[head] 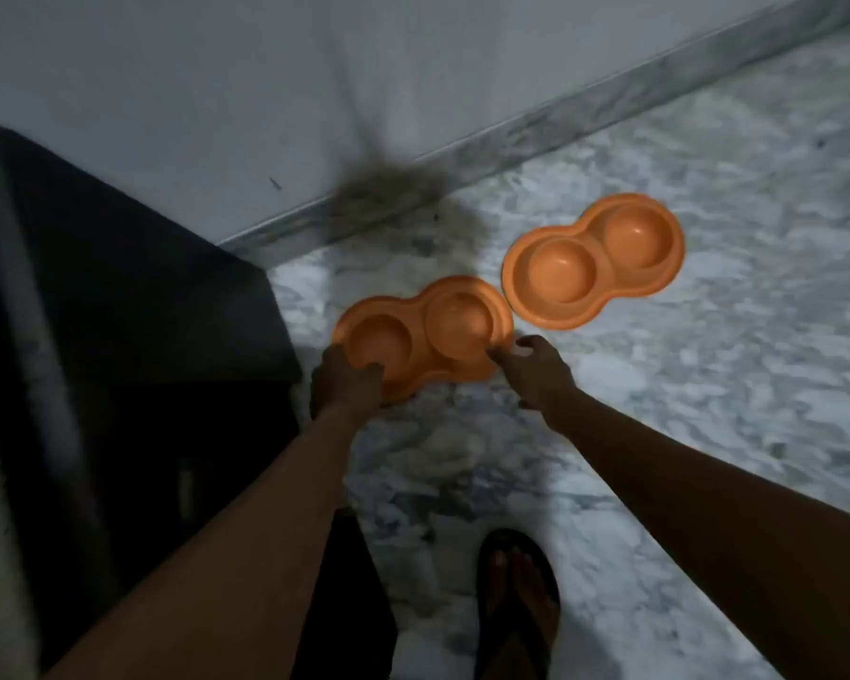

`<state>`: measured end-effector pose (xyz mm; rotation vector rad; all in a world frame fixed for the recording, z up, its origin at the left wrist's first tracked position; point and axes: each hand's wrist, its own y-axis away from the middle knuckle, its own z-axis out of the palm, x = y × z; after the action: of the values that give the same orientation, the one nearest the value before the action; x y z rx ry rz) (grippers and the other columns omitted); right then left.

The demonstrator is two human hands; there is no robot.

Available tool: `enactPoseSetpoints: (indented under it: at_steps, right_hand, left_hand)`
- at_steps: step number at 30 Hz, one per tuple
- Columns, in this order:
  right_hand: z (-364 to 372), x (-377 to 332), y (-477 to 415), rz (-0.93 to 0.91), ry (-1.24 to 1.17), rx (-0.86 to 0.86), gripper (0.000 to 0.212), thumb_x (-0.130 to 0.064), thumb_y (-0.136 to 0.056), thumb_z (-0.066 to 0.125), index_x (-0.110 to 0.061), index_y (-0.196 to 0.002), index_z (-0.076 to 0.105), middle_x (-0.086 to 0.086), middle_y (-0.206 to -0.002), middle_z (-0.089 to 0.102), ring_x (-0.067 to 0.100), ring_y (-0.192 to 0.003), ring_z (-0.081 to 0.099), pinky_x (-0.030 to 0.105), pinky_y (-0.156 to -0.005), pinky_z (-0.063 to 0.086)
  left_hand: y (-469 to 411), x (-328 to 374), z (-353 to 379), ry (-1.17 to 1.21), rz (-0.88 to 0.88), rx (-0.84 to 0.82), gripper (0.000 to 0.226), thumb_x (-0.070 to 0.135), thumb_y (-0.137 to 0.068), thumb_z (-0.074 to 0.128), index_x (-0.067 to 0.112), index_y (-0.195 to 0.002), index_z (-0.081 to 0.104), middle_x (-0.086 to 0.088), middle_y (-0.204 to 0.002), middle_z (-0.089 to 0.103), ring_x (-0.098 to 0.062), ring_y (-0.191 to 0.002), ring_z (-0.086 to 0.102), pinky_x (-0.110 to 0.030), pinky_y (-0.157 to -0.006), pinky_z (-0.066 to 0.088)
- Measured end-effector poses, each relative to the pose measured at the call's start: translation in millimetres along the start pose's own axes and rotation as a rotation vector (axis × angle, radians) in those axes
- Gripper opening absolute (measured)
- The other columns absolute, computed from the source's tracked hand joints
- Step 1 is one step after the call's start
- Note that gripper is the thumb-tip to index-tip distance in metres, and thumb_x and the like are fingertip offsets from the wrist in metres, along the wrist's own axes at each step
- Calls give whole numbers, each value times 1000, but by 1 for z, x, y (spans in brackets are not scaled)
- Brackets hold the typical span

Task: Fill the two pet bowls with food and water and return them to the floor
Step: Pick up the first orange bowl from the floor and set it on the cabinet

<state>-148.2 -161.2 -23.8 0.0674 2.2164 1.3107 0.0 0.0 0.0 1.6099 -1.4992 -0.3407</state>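
Two orange double pet bowls lie on the marble floor near the wall. The nearer bowl (428, 331) has both wells empty. My left hand (347, 380) grips its near left rim, thumb over the edge. My right hand (536, 368) touches its right rim with fingers spread, and whether it grips is unclear. The farther bowl (595, 260) sits apart to the right, also empty, with no hand on it.
A dark block of furniture (119, 311) stands close on the left, right beside the nearer bowl. The white wall and marble skirting (511, 135) run behind the bowls. My sandalled foot (516, 596) is on the floor below.
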Motion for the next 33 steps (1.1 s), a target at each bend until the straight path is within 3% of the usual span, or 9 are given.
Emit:
enactPoseSetpoints:
  at_steps: [7,13,16,19,23,24,25,28,33]
  right_hand:
    - [44,0,-49,-47,-84,298,59,-37,-91,73,-7,-139,56,16,-137,63,38,-127,58,43,-102,45]
    - [-9,-11,20,-80,-247,329,111,-68,-55,74,-17,-150,51,11,-137,66,34,-122,66,53,-99,57]
    - [-65,-29,103,-55,-341,353,110,-65,-52,77,-18,-149,53,2,-112,74,32,-109,72,52,-94,59]
    - [-116,-55,217,-65,-417,444,102,-60,-55,76,-20,-147,56,-19,-80,58,31,-105,72,53,-92,60]
    - [-168,-81,402,-134,-556,582,71,-41,-78,74,-15,-143,59,-19,-82,57,27,-98,67,55,-94,58]
    - [-175,-85,446,-151,-572,613,60,-35,-83,72,-13,-139,62,-14,-102,64,26,-94,65,55,-93,59]
    - [-181,-87,495,-170,-600,645,56,-31,-86,71,-14,-139,62,-6,-91,65,26,-94,64,54,-91,60]
    - [-185,-93,634,-243,-700,685,66,-29,-87,70,-21,-151,52,-4,-124,61,26,-103,66,46,-83,64]
    - [-148,-112,792,-384,-712,627,68,-32,-85,75,-22,-148,54,-15,-93,61,26,-100,72,47,-82,65]
  left_hand:
    - [-55,-25,29,125,-82,122,61,11,-93,56,15,-150,35,-15,-144,48,-36,-128,50,-38,-99,44]
    - [30,6,-8,263,-7,172,51,11,-88,50,23,-137,50,-13,-135,55,-36,-118,56,-49,-99,49]
    - [119,46,-41,256,80,212,51,12,-87,50,25,-137,52,-13,-136,51,-35,-117,56,-46,-101,47]
    - [216,83,-84,218,190,263,53,13,-85,51,22,-138,51,-15,-137,50,-36,-121,52,-40,-104,41]
    - [368,115,-154,257,361,273,50,15,-88,49,22,-137,52,-12,-138,52,-37,-120,53,-42,-103,43]
    - [405,118,-174,271,406,283,47,17,-90,49,22,-136,53,-12,-138,52,-38,-118,54,-43,-101,45]
    - [448,116,-198,290,445,284,44,17,-91,49,23,-134,54,-10,-139,50,-38,-118,54,-43,-100,45]
    - [562,91,-278,377,573,263,40,20,-92,53,28,-131,55,-4,-141,45,-33,-121,51,-41,-103,43]
    - [654,25,-409,463,706,330,41,30,-84,64,30,-124,61,0,-131,52,-21,-119,54,-31,-103,42]
